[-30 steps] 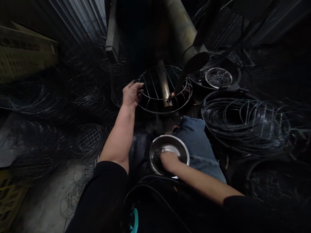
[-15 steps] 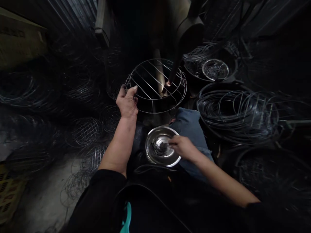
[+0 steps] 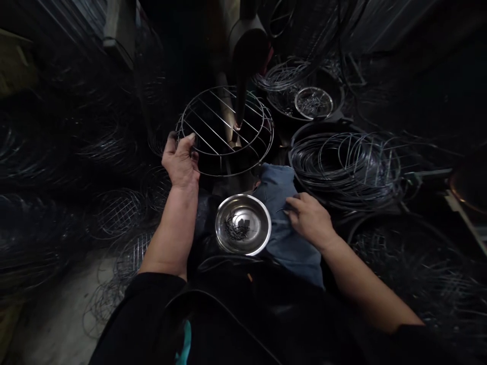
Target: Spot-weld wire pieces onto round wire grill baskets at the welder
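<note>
My left hand (image 3: 181, 158) pinches the near-left edge of a round wire rack (image 3: 220, 154), made of two rings with parallel bars across. The rack lies level around a welding machine's lower arm, and the upper electrode (image 3: 238, 121) reaches down over its bars. My right hand (image 3: 309, 217) is above the blue denim cloth (image 3: 279, 180) over my right leg, fingers pinched around a thin short wire piece (image 3: 281, 209). Left of it, a steel bowl (image 3: 262, 238) in my lap holds a small heap of short wire pieces (image 3: 236, 228).
To the right stands a tub of coiled wire rings (image 3: 315, 167). Behind it, another basin contains a small bowl of wire bits (image 3: 314, 103). Stacked wire racks (image 3: 118, 212) and loose rings (image 3: 101, 301) lie at left. A dark tub (image 3: 403, 253) stands at lower right.
My right hand has moved out of the steel bowl, rightward over the denim. My left hand still grips the rack. The whole view has shifted, with things appearing farther left.
</note>
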Available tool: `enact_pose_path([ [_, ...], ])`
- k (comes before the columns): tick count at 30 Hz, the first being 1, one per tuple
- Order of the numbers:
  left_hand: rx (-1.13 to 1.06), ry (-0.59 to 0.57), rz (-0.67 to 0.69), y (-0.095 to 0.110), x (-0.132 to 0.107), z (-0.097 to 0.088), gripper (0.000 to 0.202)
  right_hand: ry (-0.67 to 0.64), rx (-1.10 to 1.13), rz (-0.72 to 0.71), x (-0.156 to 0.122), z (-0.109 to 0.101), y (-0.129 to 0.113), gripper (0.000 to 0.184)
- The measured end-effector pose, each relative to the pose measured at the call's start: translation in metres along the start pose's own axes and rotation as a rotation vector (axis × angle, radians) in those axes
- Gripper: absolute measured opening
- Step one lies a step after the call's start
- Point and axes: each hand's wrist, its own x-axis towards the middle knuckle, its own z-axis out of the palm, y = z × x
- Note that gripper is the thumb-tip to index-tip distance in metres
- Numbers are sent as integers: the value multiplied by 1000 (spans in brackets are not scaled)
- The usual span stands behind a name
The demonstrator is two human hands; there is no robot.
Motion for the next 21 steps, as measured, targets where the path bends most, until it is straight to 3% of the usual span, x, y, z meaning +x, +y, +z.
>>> enact_pose_path([
  [4, -8, 21, -3, 0, -1, -1, 41, -157, -142, -77, 12, -6, -9, 28],
  [6, -11, 39, -13, 1, -1, -1, 43, -167, -69, -60, 22, -10, -9, 26],
  [11, -40, 48, -16, 2, -2, -1, 52, -18, 699, -183, 58, -35, -29, 20],
  [13, -49, 44, 8, 1, -2, -1, 52, 109, 847, -235, 72, -48, -50, 18],
  [16, -59, 53, 29, 1, -1, 0, 52, 313, 704, -202, 91, -65, -86, 13],
  [19, -73, 61, 44, 2, 1, 0, 53, 365, 526, -133, 104, -70, -112, 16],
  [21, -82, 63, 52, 3, 3, 0, 52, 389, 541, -97, 109, -66, -120, 17],
])
